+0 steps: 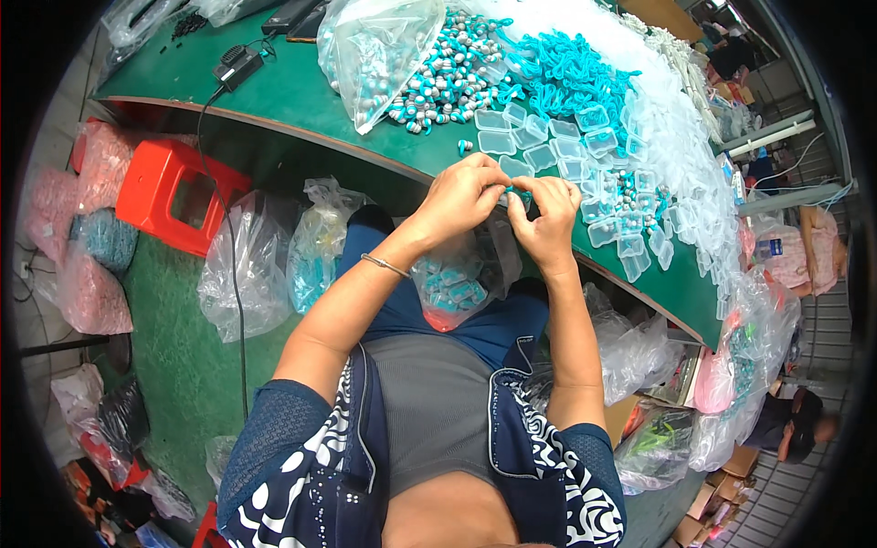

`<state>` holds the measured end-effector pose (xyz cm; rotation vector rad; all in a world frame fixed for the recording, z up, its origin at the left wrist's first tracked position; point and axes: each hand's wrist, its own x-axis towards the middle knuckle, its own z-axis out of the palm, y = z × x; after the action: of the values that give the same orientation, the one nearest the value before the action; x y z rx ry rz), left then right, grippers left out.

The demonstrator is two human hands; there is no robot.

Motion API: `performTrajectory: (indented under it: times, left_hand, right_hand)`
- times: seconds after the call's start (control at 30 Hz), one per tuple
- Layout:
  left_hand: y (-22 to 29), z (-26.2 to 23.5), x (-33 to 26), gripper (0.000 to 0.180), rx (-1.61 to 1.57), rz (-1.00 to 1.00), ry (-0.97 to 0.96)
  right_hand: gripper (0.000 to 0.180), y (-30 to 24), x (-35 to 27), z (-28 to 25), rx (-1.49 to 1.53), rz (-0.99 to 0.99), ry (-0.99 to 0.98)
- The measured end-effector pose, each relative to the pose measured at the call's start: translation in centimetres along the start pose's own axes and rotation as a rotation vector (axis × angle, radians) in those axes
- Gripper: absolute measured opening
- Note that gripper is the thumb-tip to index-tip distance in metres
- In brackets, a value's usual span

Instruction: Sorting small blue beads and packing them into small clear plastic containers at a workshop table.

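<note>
Over the near edge of the green table [301,105], my left hand [459,196] and my right hand [550,224] meet with fingertips pinched. Between them is a small clear plastic box [517,195] with some teal in it, mostly hidden by the fingers. Just beyond lie several open clear boxes [496,142], some next to grey-and-teal striped pieces [630,196] that look like earplugs. A large heap of the same striped pieces [457,68] spreads farther back, beside a pile of teal cords [571,73]. In my lap sits a clear bag [452,283] of filled boxes.
A clear bag [379,46] covers part of the striped heap. Many clear boxes [681,128] are piled along the table's right side. A black adapter [239,66] trails its cable over the edge. On the floor at left are a red stool [146,196] and plastic bags [242,274].
</note>
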<state>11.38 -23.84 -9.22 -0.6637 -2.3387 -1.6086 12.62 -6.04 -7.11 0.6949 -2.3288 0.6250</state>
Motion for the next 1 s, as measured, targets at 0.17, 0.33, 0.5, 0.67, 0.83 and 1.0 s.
performTrajectory:
  times: [0.17, 0.33, 0.5, 0.67, 0.83, 1.0]
  left_hand:
    - [0.1, 0.1, 0.0, 0.017, 0.0, 0.032, -0.017]
    - [0.1, -0.2, 0.1, 0.027, 0.143, 0.058, 0.049]
    - [0.2, 0.0, -0.1, 0.029, 0.325, 0.178, 0.041]
    - [0.5, 0.1, -0.4, 0.03, 0.394, 0.219, 0.001]
    - [0.1, 0.1, -0.6, 0.029, 0.434, 0.284, 0.008]
    - [0.2, 0.1, -0.6, 0.028, 0.446, 0.3, 0.005]
  right_hand:
    - [0.012, 0.7, -0.5, 0.2, 0.028, 0.032, 0.021]
    - [0.012, 1.0, -0.6, -0.2, 0.007, 0.076, 0.024]
    - [0.012, 1.1, -0.7, -0.5, -0.036, 0.052, -0.007]
    - [0.012, 1.6, -1.2, 0.0, -0.054, 0.065, -0.011]
    - [0.011, 2.1, -1.5, -0.2, -0.02, 0.064, -0.039]
    - [0.012, 3.2, -0.3, -0.7, 0.05, 0.153, -0.058]
